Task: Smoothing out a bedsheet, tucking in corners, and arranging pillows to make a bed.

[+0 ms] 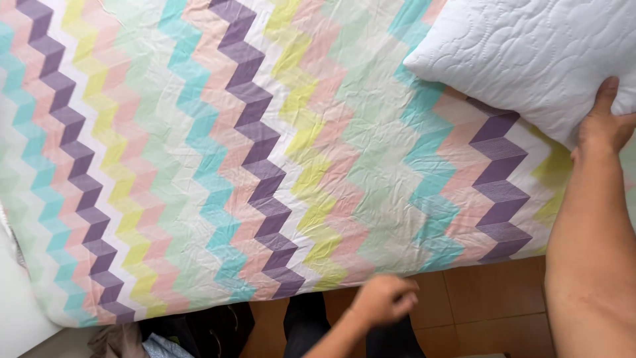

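Right hand (604, 126) grips the lower edge of a white quilted pillow (530, 53), thumb on top, remaining fingers hidden beneath; the pillow lies at the bed's upper right corner on a zigzag-patterned sheet (218, 152) in purple, teal, yellow, pink and mint. Left hand (384, 299) hangs blurred just off the bed's near edge above the brown tiled floor (483, 292), fingers loosely curled, holding nothing. Dark clothing (199, 328) lies heaped on the floor below the bed edge.
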